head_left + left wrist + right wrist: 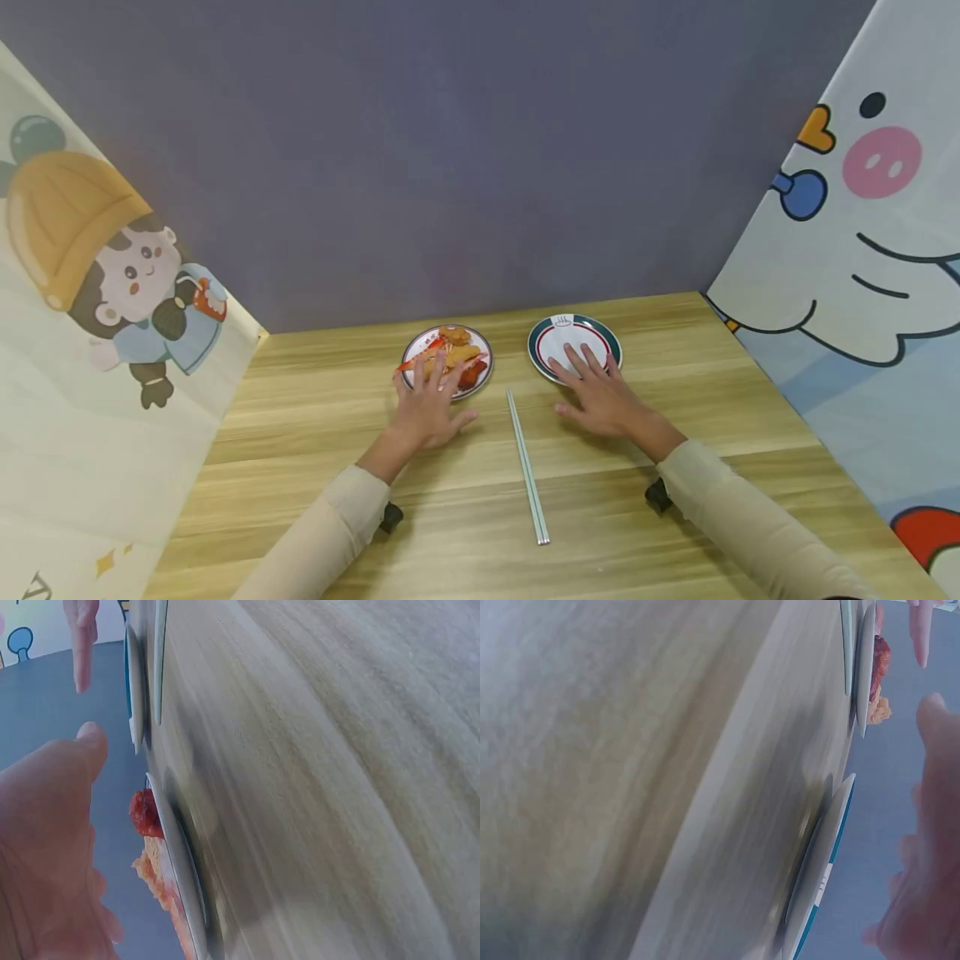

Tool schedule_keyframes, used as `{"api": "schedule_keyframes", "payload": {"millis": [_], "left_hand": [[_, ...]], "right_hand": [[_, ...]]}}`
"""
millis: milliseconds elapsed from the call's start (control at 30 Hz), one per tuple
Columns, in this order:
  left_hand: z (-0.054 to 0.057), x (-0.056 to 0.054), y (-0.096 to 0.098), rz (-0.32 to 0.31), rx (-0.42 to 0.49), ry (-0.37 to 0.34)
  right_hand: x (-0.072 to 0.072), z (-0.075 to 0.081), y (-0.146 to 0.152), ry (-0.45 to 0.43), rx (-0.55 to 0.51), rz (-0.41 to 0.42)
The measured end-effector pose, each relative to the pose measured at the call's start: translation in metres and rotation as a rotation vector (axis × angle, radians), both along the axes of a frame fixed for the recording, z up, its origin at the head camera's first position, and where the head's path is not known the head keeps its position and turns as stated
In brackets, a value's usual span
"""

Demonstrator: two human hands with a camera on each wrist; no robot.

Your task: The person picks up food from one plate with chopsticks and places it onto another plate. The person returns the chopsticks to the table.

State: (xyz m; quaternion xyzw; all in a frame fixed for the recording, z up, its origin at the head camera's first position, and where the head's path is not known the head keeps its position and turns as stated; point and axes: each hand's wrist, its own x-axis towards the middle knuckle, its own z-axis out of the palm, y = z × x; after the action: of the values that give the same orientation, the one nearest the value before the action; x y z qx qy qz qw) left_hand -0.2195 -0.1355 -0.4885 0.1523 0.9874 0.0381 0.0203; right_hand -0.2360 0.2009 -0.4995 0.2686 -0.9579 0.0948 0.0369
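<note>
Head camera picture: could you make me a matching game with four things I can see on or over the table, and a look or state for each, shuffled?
Things
1. Left plate
2. Chopsticks
3. Left hand
4. Right plate

Looks and states
A. Fingers spread apart
B. Dark green edge with a red ring inside
C. Bearing several pieces of food
D. Pale green, slim, lying side by side

Pairs: 1-C, 2-D, 3-A, 4-B
</note>
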Motion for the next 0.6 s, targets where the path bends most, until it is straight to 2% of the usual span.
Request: {"api": "schedule_keyframes", "payload": {"millis": [133, 300, 400, 600], "left_hand": [[-0.001, -0.003, -0.005, 0.030, 0.030, 0.010], [0.001, -0.012, -0.016, 0.098, 0.101, -0.004], [0.005, -0.018, -0.025, 0.142, 0.197, -0.015], [0.008, -0.030, -0.040, 0.235, 0.403, -0.017]], "right_hand": [[0.000, -0.003, 0.000, -0.004, -0.004, 0.020], [0.001, -0.002, -0.002, 0.011, -0.016, 0.057], [0.005, 0.001, -0.003, 0.026, -0.035, 0.096], [0.008, 0.005, -0.008, 0.110, -0.047, 0.185]]}}
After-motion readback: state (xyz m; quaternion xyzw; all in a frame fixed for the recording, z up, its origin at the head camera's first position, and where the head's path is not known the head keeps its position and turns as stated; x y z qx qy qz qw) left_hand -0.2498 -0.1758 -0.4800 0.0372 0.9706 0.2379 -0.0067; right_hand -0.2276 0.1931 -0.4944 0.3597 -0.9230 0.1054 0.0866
